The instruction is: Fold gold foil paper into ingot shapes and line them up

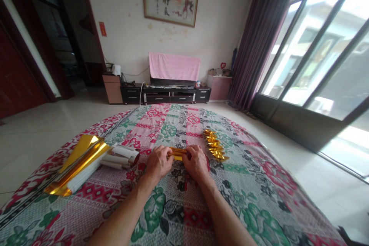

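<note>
Between my two hands is a small piece of gold foil paper (178, 154), held level just over the patterned cloth. My left hand (159, 162) pinches its left end with thumb and fingers. At the other end, my right hand (197, 163) has its fingers closed on the paper. My fingers hide both ends of it. To the right of my right hand lies a row of folded gold paper pieces (215, 145) with pointed tips. Left of my left hand are several rolled white papers (121, 157) and a stack of gold foil sheets (83, 165), partly curled.
A floral cloth (245, 184) covers the rounded table under my arms. Beyond it, a low black cabinet (173, 95) stands by the wall, with a pink cloth (174, 66) draped over something on top. Large windows (323, 46) and a purple curtain (256, 34) are on the right.
</note>
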Motion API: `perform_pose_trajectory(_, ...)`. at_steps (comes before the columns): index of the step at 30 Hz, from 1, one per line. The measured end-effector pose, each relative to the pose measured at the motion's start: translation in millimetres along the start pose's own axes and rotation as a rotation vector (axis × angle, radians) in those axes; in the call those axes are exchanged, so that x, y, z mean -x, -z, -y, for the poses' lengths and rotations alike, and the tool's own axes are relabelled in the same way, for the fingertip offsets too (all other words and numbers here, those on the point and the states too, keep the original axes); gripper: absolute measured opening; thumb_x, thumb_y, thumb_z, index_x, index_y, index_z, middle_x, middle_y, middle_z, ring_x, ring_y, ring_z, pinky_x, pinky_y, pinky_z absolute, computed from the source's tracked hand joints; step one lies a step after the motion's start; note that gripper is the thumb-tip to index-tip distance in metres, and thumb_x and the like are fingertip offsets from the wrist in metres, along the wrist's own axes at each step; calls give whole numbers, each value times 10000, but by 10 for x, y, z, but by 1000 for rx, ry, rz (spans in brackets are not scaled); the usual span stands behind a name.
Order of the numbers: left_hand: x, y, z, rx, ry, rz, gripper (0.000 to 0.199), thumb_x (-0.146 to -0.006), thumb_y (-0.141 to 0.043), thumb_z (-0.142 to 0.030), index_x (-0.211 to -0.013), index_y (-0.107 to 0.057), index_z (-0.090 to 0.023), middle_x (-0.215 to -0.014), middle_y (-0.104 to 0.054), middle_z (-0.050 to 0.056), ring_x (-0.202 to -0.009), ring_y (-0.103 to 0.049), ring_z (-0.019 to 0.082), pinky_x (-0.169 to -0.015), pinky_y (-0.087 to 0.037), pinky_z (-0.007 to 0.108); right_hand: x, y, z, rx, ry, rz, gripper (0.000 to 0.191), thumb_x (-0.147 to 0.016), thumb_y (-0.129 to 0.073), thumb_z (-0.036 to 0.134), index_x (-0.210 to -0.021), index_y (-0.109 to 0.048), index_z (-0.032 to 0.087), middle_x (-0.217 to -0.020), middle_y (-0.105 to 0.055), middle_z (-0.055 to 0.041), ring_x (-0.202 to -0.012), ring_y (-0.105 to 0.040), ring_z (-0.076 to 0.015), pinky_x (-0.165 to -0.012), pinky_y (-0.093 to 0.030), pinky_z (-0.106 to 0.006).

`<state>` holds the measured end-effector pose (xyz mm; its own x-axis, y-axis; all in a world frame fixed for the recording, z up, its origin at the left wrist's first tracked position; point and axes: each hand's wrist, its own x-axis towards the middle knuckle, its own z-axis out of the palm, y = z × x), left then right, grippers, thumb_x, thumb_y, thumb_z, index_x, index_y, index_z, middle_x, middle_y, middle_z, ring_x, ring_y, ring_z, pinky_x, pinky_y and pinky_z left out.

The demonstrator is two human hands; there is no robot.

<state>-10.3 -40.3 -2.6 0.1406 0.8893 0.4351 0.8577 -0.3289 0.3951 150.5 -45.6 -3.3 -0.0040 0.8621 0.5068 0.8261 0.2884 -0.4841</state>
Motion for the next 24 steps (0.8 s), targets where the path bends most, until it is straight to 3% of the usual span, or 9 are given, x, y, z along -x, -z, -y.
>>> perform_pose_trajectory(3,-3,3,-1,7,3,-11,87,-740,-557,-230,-817,-576,-194,-772,-569,29,-774,-517,172,-729,-385,280,-3,-16,-19,-24,16,1,129,-756,-543,200,-832,-647,204,-915,-601,-43,-843,-540,-163,-776,-388,-255)
perform_pose_trajectory(9,-3,-7,10,-5,-1,-4,42,-745,-547,-226,-749,-570,-191,-753,-564,33,-776,-513,178,-730,-380,282,-24,-19,-26,-109,-22,-29,229,-725,-570,189,-947,-622,200,-975,-599,-49,-865,-552,-178,-783,-406,-285)
perform_pose_trajectory(16,-10,11,-12,-18,22,-8,40,-734,-546,-222,-717,-550,-186,-739,-575,31,-770,-519,178,-719,-372,276,-24,-30,-25,-219,107,-32,98,-731,-554,162,-755,-638,204,-907,-614,-30,-852,-562,-154,-789,-413,-263)
perform_pose_trajectory(24,-15,67,-63,-6,125,-5,188,-775,-502,-328,-689,-606,-196,-678,-629,28,-657,-552,157,-603,-324,246,-40,12,25,-214,118,-106,105,-759,-518,168,-748,-620,192,-804,-596,-34,-776,-560,-148,-714,-412,-247)
